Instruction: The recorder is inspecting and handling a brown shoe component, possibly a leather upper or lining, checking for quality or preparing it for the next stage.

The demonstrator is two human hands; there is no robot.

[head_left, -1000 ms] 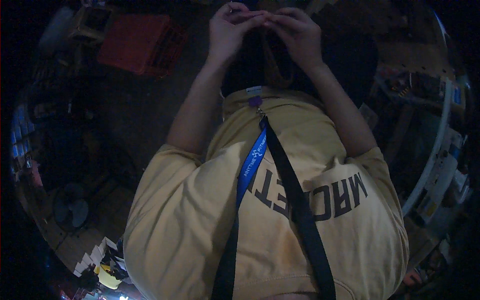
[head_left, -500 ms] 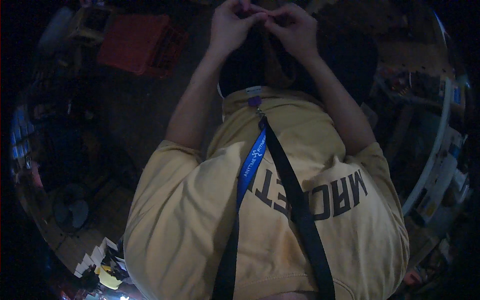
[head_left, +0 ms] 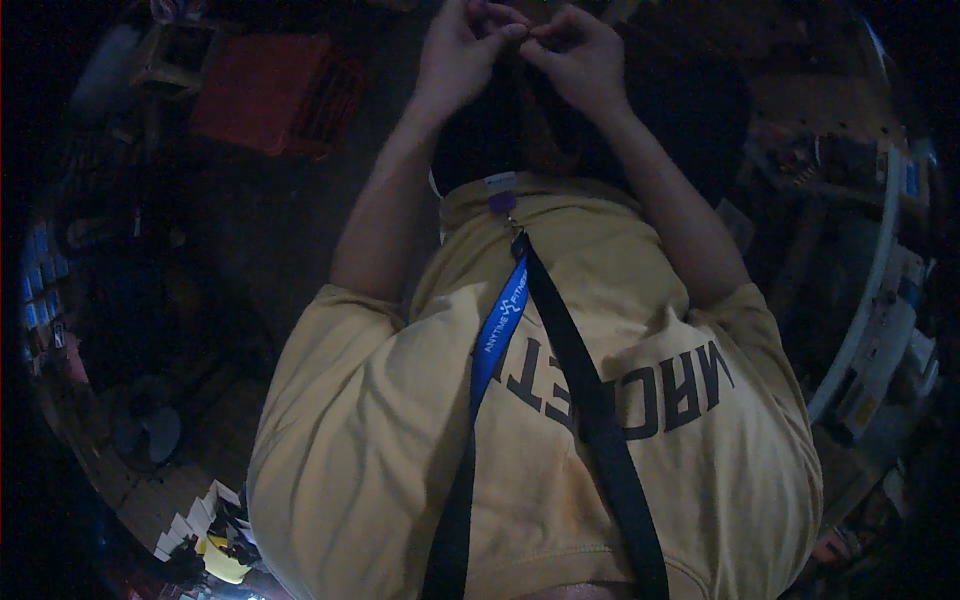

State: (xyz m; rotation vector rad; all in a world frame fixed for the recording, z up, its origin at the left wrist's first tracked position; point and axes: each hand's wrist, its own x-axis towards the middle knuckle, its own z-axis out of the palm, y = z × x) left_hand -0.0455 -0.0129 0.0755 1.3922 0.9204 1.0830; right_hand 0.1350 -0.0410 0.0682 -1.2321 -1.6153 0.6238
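Both my hands meet at the top edge of the head view, in front of my lap. My left hand is closed in a pinch, its thumb and fingertips pressed together. Facing it, my right hand pinches too, thumb tip close to the left thumb tip. Whatever lies between the fingertips is too small and dark to make out. Below the hands a brownish strip hangs in front of my dark trousers; its kind is unclear. A blue and black lanyard runs down my yellow T-shirt.
A red plastic crate stands on the floor at the far left, beside a small wooden stool-like frame. On the left sits a round fan. Along the right runs a long pale shelf edge, with cluttered items beyond it. The room is dim.
My hands have shifted slightly to the left and the right fingertips have moved a little against the left ones. Both remain pinched together.
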